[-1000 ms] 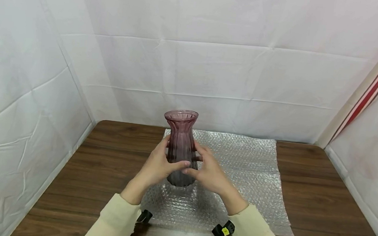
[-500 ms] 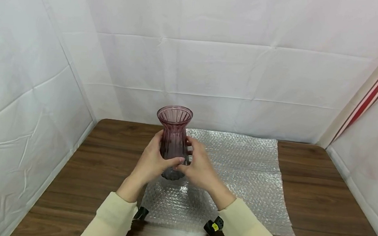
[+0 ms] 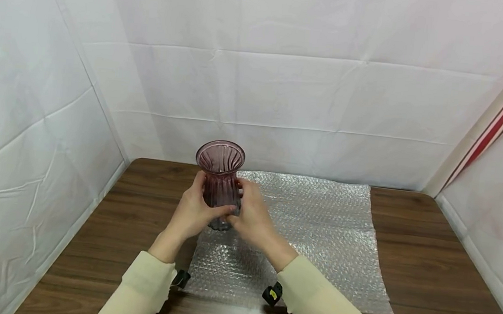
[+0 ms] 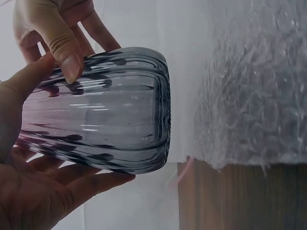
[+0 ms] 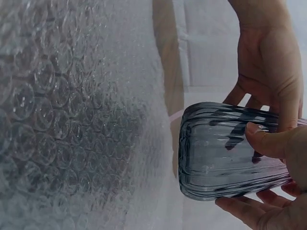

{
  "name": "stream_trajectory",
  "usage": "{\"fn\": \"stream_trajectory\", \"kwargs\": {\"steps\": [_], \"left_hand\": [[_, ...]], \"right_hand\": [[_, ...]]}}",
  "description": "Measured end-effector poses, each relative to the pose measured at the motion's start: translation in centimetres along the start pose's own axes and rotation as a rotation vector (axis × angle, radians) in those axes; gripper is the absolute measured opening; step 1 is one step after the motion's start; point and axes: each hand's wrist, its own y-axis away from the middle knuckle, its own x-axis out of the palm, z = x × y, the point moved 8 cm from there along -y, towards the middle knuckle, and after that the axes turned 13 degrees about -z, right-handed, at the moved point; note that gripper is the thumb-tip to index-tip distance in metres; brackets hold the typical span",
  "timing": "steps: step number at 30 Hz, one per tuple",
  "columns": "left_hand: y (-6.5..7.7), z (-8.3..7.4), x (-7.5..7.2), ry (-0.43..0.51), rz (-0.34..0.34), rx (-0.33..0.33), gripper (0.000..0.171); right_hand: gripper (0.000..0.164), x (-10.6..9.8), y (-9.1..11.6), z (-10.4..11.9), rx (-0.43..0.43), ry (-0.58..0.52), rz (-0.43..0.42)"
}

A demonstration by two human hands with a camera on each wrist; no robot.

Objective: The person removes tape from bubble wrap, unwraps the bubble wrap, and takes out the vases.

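Note:
A ribbed glass vase (image 3: 221,160), pink at its flared mouth and fading to grey at the base, is held upright between both hands. My left hand (image 3: 189,211) grips its left side, the thumb across the front. From the other side my right hand (image 3: 253,214) grips it, the two thumbs close together. In the left wrist view the vase's base (image 4: 129,110) hangs apart from the bubble wrap (image 4: 254,91). Fingers of both hands curl round the glass in the right wrist view, where the vase (image 5: 216,148) is seen from low down.
The sheet of bubble wrap (image 3: 312,232) lies flat over the middle of the brown wooden table (image 3: 425,272). White cloth walls (image 3: 284,90) stand behind and on both sides. A red-striped band (image 3: 502,119) runs down the right corner.
Both hands have carried the vase to the left, toward the left edge of the bubble wrap. Its mouth has tipped more toward the head camera, showing more of the inside.

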Motion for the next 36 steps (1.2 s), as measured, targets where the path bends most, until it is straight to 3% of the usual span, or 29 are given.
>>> {"fn": "stream_trajectory", "kwargs": {"steps": [10, 18, 27, 36], "left_hand": [[-0.6, 1.3, -0.8, 0.023, -0.039, -0.025, 0.092], [-1.1, 1.7, -1.4, 0.007, -0.069, -0.031, 0.090], [-1.4, 2.5, -1.9, -0.008, -0.093, -0.062, 0.088], [-1.7, 3.1, -2.1, -0.008, -0.093, -0.076, 0.087]], "right_hand": [[0.094, 1.4, -0.5, 0.0, -0.021, 0.033, 0.031], [0.093, 1.8, -1.3, 0.3, -0.056, 0.061, 0.009], [0.096, 2.8, -1.9, 0.1, -0.020, 0.135, 0.025], [0.094, 3.8, -2.3, -0.2, 0.033, 0.076, 0.039]]}}
